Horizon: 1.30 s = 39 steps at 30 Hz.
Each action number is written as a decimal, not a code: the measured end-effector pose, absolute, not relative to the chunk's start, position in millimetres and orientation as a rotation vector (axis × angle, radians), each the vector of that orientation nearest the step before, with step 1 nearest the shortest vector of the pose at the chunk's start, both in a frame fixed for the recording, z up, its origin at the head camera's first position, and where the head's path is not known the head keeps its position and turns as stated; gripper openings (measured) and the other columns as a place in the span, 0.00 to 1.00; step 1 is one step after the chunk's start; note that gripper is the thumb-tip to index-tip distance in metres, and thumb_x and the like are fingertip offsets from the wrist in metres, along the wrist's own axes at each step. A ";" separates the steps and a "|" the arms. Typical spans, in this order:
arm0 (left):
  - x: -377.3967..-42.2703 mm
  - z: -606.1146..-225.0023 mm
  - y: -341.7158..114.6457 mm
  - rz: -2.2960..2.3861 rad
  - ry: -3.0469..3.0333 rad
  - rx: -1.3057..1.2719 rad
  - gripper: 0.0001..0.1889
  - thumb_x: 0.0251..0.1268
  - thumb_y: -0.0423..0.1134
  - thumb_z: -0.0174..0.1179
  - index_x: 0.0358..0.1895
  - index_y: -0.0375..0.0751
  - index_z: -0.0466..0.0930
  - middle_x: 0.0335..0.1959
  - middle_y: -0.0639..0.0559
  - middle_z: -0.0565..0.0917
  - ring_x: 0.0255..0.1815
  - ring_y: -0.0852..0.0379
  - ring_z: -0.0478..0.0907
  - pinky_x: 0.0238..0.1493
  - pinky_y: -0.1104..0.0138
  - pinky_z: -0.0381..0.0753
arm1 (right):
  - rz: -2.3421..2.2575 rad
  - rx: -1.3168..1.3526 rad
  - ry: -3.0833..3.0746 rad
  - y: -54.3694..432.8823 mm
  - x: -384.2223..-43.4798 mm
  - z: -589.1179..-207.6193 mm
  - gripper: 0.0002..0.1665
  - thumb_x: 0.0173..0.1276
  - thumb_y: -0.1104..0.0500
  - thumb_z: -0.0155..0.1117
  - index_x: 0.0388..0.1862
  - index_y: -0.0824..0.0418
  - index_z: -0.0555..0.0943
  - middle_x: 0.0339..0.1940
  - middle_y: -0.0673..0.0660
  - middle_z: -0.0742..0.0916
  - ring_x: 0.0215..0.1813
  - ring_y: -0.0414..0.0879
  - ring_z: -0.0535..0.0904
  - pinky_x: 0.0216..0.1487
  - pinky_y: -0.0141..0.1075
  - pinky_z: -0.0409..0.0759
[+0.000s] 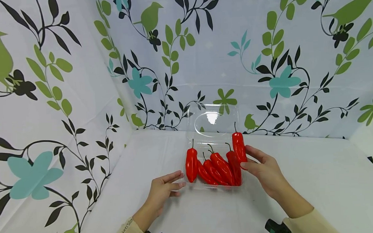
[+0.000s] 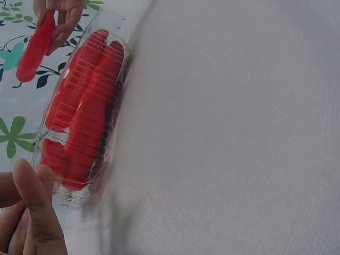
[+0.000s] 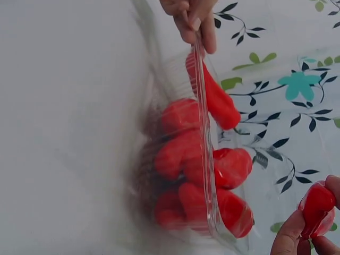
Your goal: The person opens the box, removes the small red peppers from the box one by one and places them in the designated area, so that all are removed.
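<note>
A clear plastic clamshell container [image 1: 205, 187] holds several red chili peppers [image 1: 220, 165] with dark stems. One of them, a pepper [image 1: 191, 165], stands nearly upright along the left side. My left hand [image 1: 163, 192] pinches the container's left rim between thumb and fingers, as the right wrist view also shows. On the other side, my right hand [image 1: 267, 170] grips another red pepper [image 1: 239, 145] by its lower end, stem pointing up. That pepper is raised above the container's right edge, apart from the peppers inside in the left wrist view.
The container's transparent lid [image 1: 205, 112] stands raised at the back, near a patterned backdrop [image 1: 183, 54] with leaves, birds and flowers. A white cloth-like surface [image 1: 301, 167] lies beneath everything. Another patterned sheet [image 1: 49, 119] hangs on the left.
</note>
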<state>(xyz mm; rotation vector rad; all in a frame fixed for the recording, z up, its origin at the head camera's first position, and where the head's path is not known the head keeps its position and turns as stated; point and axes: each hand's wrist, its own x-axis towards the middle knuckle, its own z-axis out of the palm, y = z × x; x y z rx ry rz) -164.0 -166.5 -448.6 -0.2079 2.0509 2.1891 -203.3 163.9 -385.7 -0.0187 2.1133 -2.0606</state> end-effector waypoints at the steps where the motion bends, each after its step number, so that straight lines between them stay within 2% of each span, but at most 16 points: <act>1: -164.0 -448.4 -166.6 2.189 2.051 -0.210 0.24 0.62 0.27 0.64 0.63 0.28 0.78 0.59 0.38 0.82 0.46 0.53 0.87 0.37 0.66 0.85 | -2.058 -0.007 2.119 167.8 -203.9 -386.0 0.47 0.72 0.64 0.64 0.83 0.61 0.52 0.79 0.62 0.62 0.76 0.61 0.63 0.58 0.41 0.80; 8: -164.2 -448.2 -166.8 2.176 2.060 -0.210 0.25 0.62 0.28 0.65 0.64 0.29 0.78 0.60 0.39 0.82 0.46 0.54 0.87 0.36 0.66 0.84 | -2.045 0.124 2.149 195.8 -207.3 -390.6 0.48 0.73 0.62 0.65 0.84 0.59 0.50 0.80 0.61 0.59 0.76 0.59 0.58 0.58 0.38 0.80; 15: -164.6 -447.7 -166.1 2.169 2.066 -0.215 0.25 0.62 0.28 0.65 0.64 0.29 0.78 0.60 0.38 0.82 0.46 0.53 0.87 0.37 0.65 0.85 | -1.997 0.235 2.191 227.4 -210.3 -406.8 0.50 0.73 0.60 0.66 0.84 0.60 0.48 0.82 0.63 0.55 0.74 0.58 0.57 0.61 0.42 0.78; 30: -165.1 -450.1 -166.5 2.156 2.069 -0.221 0.25 0.63 0.29 0.66 0.64 0.29 0.77 0.60 0.39 0.82 0.47 0.54 0.87 0.37 0.64 0.85 | -1.822 0.357 2.366 278.7 -216.8 -432.7 0.53 0.72 0.58 0.67 0.84 0.62 0.45 0.81 0.70 0.53 0.75 0.66 0.54 0.54 0.40 0.82; 39: -165.1 -449.3 -166.5 2.151 2.069 -0.222 0.26 0.62 0.29 0.67 0.64 0.29 0.77 0.60 0.40 0.82 0.46 0.54 0.87 0.37 0.64 0.85 | -1.679 0.385 2.485 290.1 -226.2 -445.5 0.50 0.71 0.62 0.67 0.82 0.67 0.49 0.78 0.75 0.57 0.74 0.70 0.58 0.54 0.43 0.82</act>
